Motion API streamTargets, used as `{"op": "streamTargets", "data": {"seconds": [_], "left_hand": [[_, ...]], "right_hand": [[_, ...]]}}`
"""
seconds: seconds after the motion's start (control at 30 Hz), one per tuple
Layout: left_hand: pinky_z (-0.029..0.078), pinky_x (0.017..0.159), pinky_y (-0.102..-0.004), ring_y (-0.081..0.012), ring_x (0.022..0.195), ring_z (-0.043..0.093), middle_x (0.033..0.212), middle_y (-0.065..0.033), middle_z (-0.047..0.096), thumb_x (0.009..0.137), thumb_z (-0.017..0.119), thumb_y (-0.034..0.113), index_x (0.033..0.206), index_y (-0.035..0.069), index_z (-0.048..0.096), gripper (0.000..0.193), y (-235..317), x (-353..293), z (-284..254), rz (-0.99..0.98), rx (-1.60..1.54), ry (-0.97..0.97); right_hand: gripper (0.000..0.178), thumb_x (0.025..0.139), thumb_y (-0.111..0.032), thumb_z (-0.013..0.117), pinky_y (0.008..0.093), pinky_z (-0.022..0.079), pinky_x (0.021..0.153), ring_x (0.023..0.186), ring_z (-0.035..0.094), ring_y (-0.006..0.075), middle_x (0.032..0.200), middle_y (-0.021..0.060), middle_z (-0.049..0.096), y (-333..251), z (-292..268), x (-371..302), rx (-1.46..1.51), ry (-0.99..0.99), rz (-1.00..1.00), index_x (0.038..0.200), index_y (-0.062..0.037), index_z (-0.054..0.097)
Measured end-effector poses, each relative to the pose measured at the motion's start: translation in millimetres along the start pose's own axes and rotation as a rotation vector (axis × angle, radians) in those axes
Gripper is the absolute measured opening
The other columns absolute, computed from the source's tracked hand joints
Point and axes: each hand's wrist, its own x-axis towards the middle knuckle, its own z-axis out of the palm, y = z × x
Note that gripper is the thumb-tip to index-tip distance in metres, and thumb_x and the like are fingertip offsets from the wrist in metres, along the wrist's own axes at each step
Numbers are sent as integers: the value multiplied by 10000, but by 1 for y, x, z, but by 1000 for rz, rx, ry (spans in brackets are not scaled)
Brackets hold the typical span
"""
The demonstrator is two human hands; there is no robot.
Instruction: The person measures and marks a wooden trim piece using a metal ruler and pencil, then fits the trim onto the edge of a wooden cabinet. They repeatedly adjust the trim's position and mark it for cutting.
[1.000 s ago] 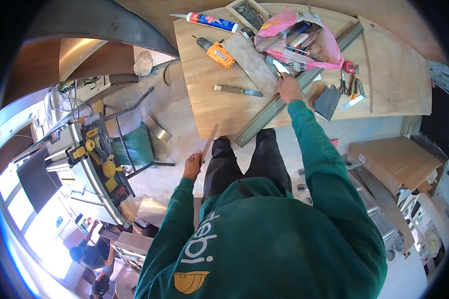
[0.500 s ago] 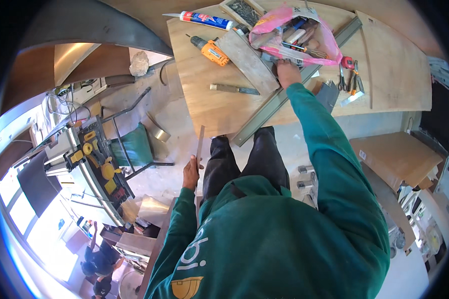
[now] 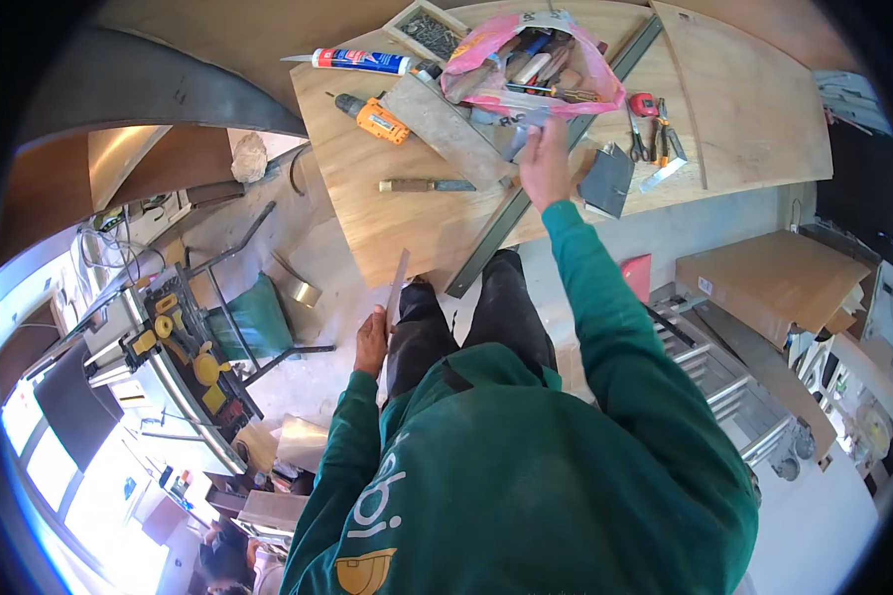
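Note:
My left hand (image 3: pixel 371 339) is closed around a thin, flat metal strip (image 3: pixel 398 288), which points up beside the workbench edge. Over the bench, my right hand (image 3: pixel 546 167) has its fingers pinched at a small grey-blue piece (image 3: pixel 519 145); its kind is unclear. Just beyond lies a pink plastic bag (image 3: pixel 456 87) full of hand tools. A long greenish metal bar (image 3: pixel 486 248) runs diagonally under my right hand. To its left are a grey board (image 3: pixel 446 129), a wooden-handled chisel (image 3: pixel 417 185) and an orange drill (image 3: pixel 377 119).
A sealant tube (image 3: pixel 362 61) and a box of nails (image 3: pixel 432 35) are at the back. A dark flat piece (image 3: pixel 605 180), scissors (image 3: pixel 637 137) and a red tape measure (image 3: pixel 644 105) lie to the right. A ladder (image 3: pixel 714 382) and cardboard box (image 3: pixel 764 283) stand nearby.
My right hand has drawn back from beside the bag and now pinches a grey-blue piece. The whole view has shifted, with the bench further left. My left hand still holds the strip.

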Motion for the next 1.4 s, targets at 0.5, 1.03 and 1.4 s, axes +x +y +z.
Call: {"op": "streamTargets", "data": {"seconds": [0.5,1.03,1.4], "left_hand": [[533,833,-356,-229,904,703,1000,-150,771,1004,655,433,1117,25,758,436,44,-1,-2,183,140,39],[507,918,-332,-182,977,658,1058,-128,748,1034,633,375,1166,-27,725,433,96,26,-78,400,196,-112],[488,905,-293,-133,959,617,1012,-78,722,1062,597,368,1161,-51,715,447,125,-12,-53,336,205,15]], "right_hand": [[728,794,-591,829,419,507,633,707,600,278,874,120,609,62,42,-182,506,-84,1150,1050,34,561],[437,803,-318,709,472,562,773,816,707,396,870,258,714,74,58,-204,155,-89,955,1016,61,661],[513,925,-265,652,377,550,641,700,668,257,846,169,700,-8,-18,-199,832,-38,925,1287,66,500]]}}
